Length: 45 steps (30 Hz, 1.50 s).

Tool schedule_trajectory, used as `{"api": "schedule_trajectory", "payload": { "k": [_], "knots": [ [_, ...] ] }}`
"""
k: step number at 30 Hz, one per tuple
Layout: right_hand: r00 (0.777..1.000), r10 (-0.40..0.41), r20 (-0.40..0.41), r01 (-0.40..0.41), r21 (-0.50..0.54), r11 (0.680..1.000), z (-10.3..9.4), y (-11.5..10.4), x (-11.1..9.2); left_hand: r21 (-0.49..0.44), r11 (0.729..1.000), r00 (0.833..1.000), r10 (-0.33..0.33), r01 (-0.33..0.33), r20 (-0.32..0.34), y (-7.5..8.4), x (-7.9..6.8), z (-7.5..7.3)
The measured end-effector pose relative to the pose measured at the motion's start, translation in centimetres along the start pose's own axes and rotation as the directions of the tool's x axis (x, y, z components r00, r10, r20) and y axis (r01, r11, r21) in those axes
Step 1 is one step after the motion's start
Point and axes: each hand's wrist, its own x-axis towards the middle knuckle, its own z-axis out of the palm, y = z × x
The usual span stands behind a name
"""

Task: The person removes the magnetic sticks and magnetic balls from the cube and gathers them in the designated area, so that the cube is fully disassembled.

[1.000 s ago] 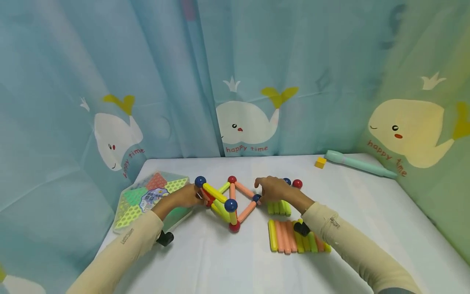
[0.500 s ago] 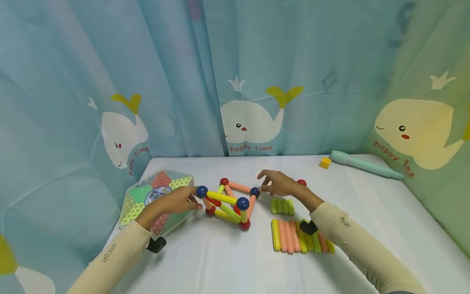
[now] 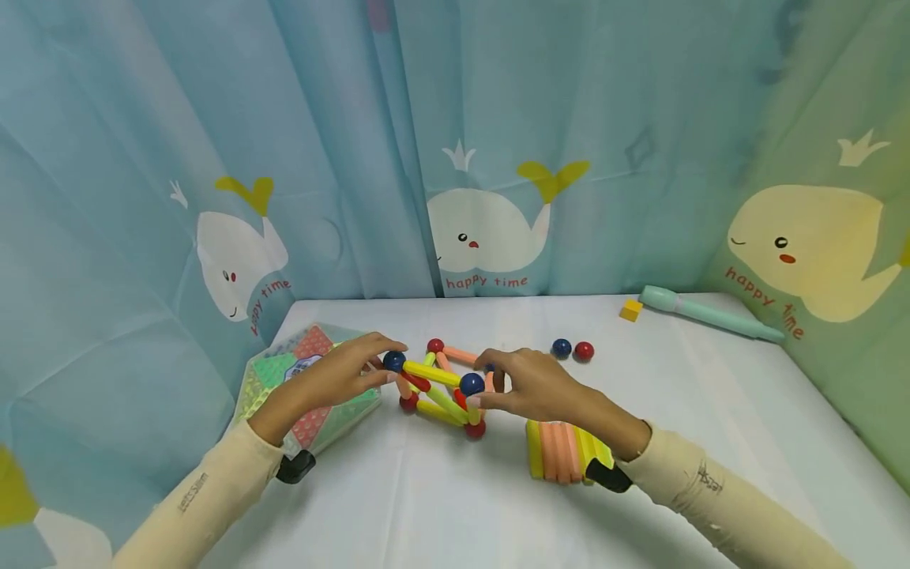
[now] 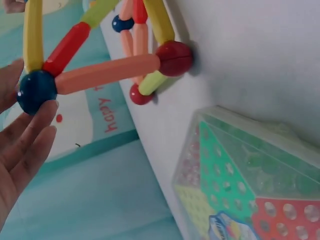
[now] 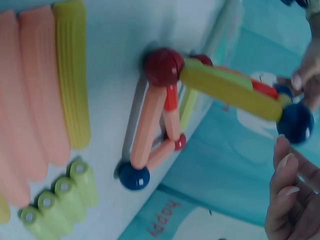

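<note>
A frame of magnetic building sticks and balls stands mid-table, its red ball (image 3: 475,427) resting on the cloth. My left hand (image 3: 341,375) pinches the raised left blue ball (image 3: 394,361) between thumb and fingers; the left wrist view shows the fingertips on that ball (image 4: 37,92). At the other end of the top yellow stick (image 3: 432,372), my right hand (image 3: 540,387) has thumb and forefinger about a second blue ball (image 3: 472,384). In the right wrist view, fingertips meet its underside (image 5: 295,123). A flat part of salmon sticks (image 5: 149,127) reaches to a blue ball (image 5: 134,176) low behind.
Left stands a clear-lidded box (image 3: 313,431) with coloured panels. Loose yellow and salmon sticks (image 3: 562,452) lie in a row under the right forearm, near short green sticks (image 5: 62,200). Farther back are a loose blue ball (image 3: 562,348), a red ball (image 3: 584,352), a yellow block (image 3: 630,310) and a teal wand-like object (image 3: 711,316).
My right hand has come from the far blue ball toward me to the raised right one. My left hand has shifted from the frame's side up onto the left blue ball; the frame has turned slightly.
</note>
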Motion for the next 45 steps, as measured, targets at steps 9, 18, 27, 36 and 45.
{"api": "schedule_trajectory", "payload": {
  "k": [9, 18, 27, 36, 45],
  "knots": [
    [0.999, -0.006, 0.05, 0.003, 0.075, 0.997, 1.0, -0.1, 1.0, -0.01, 1.0, 1.0, -0.016, 0.016, 0.016, -0.2, 0.3, 0.1],
    [0.992, 0.004, 0.13, -0.016, 0.096, 0.995, -0.4, 0.7, 1.0, -0.006, 1.0, 0.999, 0.003, -0.003, 0.052, 1.0, -0.4, 0.4],
    [0.996, -0.028, 0.09, 0.029, -0.011, 1.0, -0.4, 0.6, 1.2, 0.015, 1.0, 0.999, 0.025, -0.026, 0.045, 1.7, -0.6, 1.1],
    [0.995, -0.037, 0.094, 0.037, 0.009, 0.999, 0.1, 0.2, 1.5, 0.036, 0.999, 0.999, 0.03, -0.03, -0.012, 1.8, -0.7, 1.4],
    [0.993, -0.037, 0.109, 0.036, 0.017, 0.999, 0.2, -0.2, 1.7, 0.025, 0.999, 0.999, 0.026, -0.025, -0.028, 1.7, -0.7, 1.7]
  ]
}}
